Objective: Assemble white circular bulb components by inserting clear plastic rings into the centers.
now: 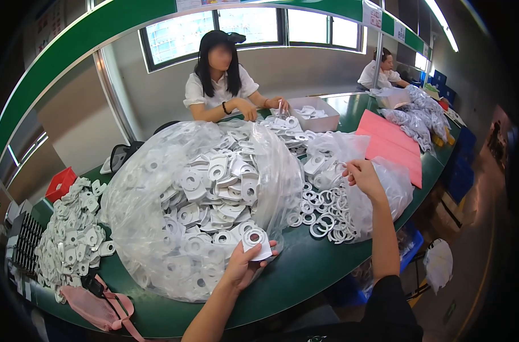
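In my left hand [249, 263] is a white plastic plate [262, 251] with a round collar and hole, gripped between thumb and fingers. My right hand [363, 176] is raised at the right, its thumb and fingertips pinched together; whatever is between them is too small to make out. Below and left of that hand lies a heap of white plastic rings [327, 212], partly spilling from a clear bag [391, 185]. Beyond my left hand a large clear plastic bag [140, 171] gapes over a big pile of similar white plates [219, 182].
Across the green table [305, 265] a co-worker [219, 85] handles white parts beside a pale bin [328, 121]. More loose parts [74, 239], a red box [60, 183] and a pink mesh bag [91, 308] are at the left. A pink sheet [391, 149] and filled bags [416, 117] lie at the right.
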Available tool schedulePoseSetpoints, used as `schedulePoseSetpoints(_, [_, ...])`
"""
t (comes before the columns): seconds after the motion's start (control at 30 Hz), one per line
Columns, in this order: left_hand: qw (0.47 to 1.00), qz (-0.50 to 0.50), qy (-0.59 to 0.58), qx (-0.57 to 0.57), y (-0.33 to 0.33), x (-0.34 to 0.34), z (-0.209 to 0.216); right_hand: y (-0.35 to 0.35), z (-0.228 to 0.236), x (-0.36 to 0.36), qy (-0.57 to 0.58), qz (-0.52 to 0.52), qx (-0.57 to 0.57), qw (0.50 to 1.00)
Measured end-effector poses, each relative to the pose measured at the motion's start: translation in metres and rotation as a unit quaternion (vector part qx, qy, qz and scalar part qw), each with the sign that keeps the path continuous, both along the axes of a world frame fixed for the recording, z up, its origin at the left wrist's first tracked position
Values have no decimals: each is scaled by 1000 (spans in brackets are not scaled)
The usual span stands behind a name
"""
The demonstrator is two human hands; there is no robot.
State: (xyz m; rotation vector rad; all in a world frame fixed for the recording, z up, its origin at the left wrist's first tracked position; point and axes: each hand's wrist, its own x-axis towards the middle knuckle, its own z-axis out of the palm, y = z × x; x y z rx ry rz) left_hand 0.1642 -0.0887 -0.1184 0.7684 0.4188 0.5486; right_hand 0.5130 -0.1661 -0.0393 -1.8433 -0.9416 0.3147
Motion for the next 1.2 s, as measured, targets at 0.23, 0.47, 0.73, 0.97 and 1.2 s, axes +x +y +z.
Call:
schedulePoseSetpoints(0.23, [1000, -11, -7, -8, 0, 0, 1, -8, -22, 16, 240, 69, 92, 964])
schedulePoseSetpoints(0.47, [1000, -2, 20, 21, 0, -1, 1, -3, -20, -3, 321, 49, 176, 929])
schedulePoseSetpoints(0.73, [1000, 0, 10, 8, 3, -1, 0, 6, -30, 4, 198, 61, 195, 959])
schedulePoseSetpoints(0.97, [1000, 2, 7, 3, 2, -1, -1, 4, -47, 11, 229, -46, 175, 956])
schedulePoseSetpoints(1.2, [1000, 1, 2, -9, 2, -2, 1, 10, -25, -24, 399, 27, 237, 885])
